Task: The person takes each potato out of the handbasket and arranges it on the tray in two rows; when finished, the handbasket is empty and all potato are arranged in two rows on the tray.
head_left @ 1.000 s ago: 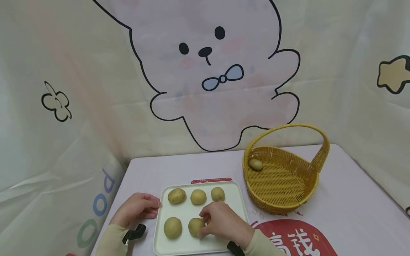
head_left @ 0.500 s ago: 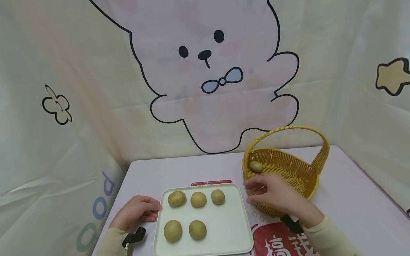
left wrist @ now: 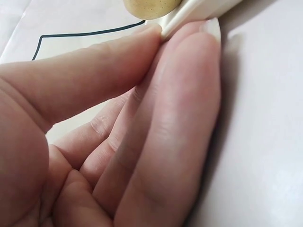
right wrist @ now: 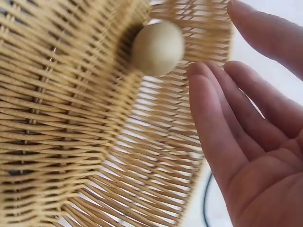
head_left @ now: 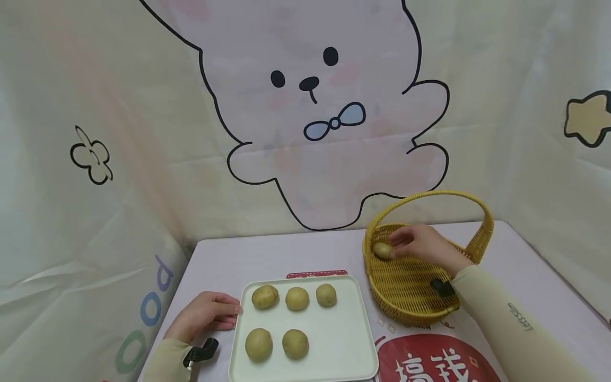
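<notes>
Inside the yellow wicker basket (head_left: 406, 289), one small potato (head_left: 382, 250) lies against the left wall. My right hand (head_left: 425, 245) reaches over the basket, fingertips right beside that potato. In the right wrist view, a gap parts its thumb from its fingers, and the potato (right wrist: 158, 48) lies just beyond them. My left hand (head_left: 205, 315) pinches the left edge of the white tray (head_left: 341, 339); the left wrist view shows thumb and fingers (left wrist: 187, 94) at its rim. Several potatoes rest on the tray, three in the back row and two in front, including one potato (head_left: 295, 344).
The basket's tall handle (head_left: 441, 193) arches over its opening, above the right hand. Tray and basket stand side by side on a pale table (head_left: 272, 254) with a red printed patch (head_left: 434, 355) at the front right. A cloth with a bear drawing (head_left: 329, 175) hangs behind.
My right hand has left the front middle potato on the tray, and moved right and up into the basket beside the small potato. The left hand stays at the tray's edge.
</notes>
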Available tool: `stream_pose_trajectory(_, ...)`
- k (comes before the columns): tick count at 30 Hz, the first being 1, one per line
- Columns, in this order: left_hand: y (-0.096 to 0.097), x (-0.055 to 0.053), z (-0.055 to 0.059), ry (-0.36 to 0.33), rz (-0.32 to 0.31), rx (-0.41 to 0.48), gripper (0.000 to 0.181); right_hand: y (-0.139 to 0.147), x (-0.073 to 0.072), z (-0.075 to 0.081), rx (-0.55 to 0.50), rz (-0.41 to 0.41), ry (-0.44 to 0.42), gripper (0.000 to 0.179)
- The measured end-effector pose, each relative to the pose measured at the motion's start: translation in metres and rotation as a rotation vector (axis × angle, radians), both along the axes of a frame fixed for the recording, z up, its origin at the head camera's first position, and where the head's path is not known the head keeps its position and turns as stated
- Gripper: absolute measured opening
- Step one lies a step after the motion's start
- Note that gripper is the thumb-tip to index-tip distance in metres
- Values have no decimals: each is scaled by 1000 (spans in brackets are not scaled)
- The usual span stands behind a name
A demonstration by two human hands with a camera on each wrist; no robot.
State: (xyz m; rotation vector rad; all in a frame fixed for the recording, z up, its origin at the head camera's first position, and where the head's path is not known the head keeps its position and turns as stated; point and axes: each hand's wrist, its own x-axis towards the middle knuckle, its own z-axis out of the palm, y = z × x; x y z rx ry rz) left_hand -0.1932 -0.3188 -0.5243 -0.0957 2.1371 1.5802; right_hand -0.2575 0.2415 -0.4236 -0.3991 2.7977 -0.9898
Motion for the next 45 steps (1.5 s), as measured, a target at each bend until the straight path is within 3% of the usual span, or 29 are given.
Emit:
stream_pose_trajectory(4, 2, -1, 0, 3, -8, 17, 38, 5, -16, -12, -13, -6, -26, 47)
stream_pose_trajectory(9, 3, 0, 1, -20, 18, 5, 38, 7, -26, -23, -10, -12, -62, 53)
stream_pose_trajectory(25, 3, 0, 2, -20, 29, -2, 38, 4, -38, -41, 49, -28, -78, 51)
stream_pose_trajectory(37, 3, 0, 3, -18, 34, -1, 37, -2, -37, -39, 58, 2, -49, 39)
stream_pose_trajectory(45, 3, 1, 3, -8, 23, -10, 38, -5, -16, -17, 80, 12, -6, 36)
